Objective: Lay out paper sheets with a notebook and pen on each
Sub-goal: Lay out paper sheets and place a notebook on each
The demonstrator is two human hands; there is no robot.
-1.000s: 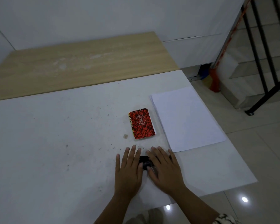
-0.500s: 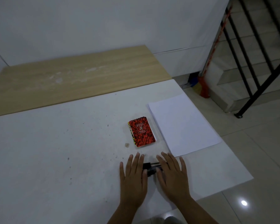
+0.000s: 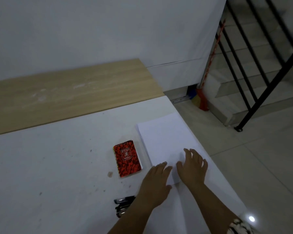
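My left hand (image 3: 155, 184) and right hand (image 3: 192, 167) lie flat, fingers relaxed, on the paper stack (image 3: 162, 141) at the worktop (image 3: 49, 166) right edge; red notebooks (image 3: 127, 158) beside it, pens (image 3: 123, 206) near the front edge.

Both forearms reach forward side by side, left hand (image 3: 156, 181) and right hand (image 3: 192, 168) palm-down with fingers relaxed and spread.

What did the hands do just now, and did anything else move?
Both hands left the black pens and moved right and away from the person, to the near end of the white paper stack. The left hand and right hand now rest on it, fingers straight. The pens lie uncovered. The red notebook and paper stack stayed put.
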